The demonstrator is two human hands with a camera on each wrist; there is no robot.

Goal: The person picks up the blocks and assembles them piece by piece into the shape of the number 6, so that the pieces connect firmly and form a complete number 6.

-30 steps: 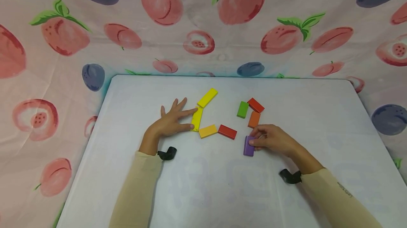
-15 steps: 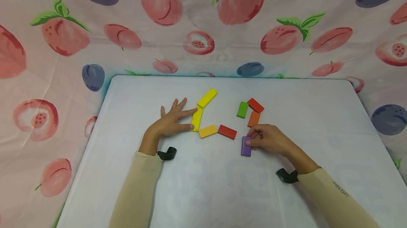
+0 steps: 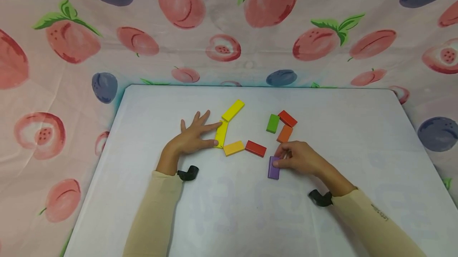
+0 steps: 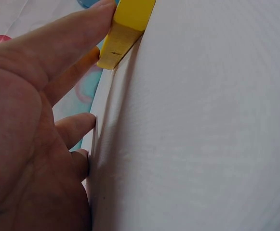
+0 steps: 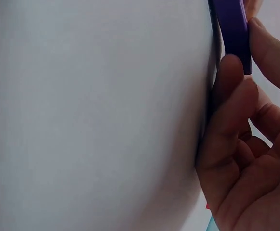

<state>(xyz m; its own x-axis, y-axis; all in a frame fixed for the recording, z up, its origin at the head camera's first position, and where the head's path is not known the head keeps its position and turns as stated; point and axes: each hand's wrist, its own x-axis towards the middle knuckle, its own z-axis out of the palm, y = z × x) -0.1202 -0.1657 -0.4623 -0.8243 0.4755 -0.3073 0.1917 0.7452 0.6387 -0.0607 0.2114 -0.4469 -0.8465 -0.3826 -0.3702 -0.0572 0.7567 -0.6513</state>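
Note:
My left hand [image 3: 191,137] rests on the left of the white table, fingers spread. Its thumb and index finger touch the two ends of a yellow block [image 3: 221,134]; the left wrist view shows the thumb against that yellow block [image 4: 135,17]. My right hand [image 3: 302,157] pinches a purple block [image 3: 273,169] between thumb and fingers, seen from below in the right wrist view as a dark purple block [image 5: 233,33]. Whether it touches the table I cannot tell. Just beyond the right hand lies an orange block [image 3: 285,133].
Another yellow block [image 3: 233,110], an amber block [image 3: 234,148] and a red block [image 3: 255,148] continue a bent line from the touched one. A green block [image 3: 272,123] and a second red block [image 3: 288,118] lie at the right. Fruit-patterned cloth [image 3: 250,58] hangs behind the table.
The right hand has moved left with the purple block, and slightly nearer in the last half second. The orange block has shifted slightly left. The left hand stays in place.

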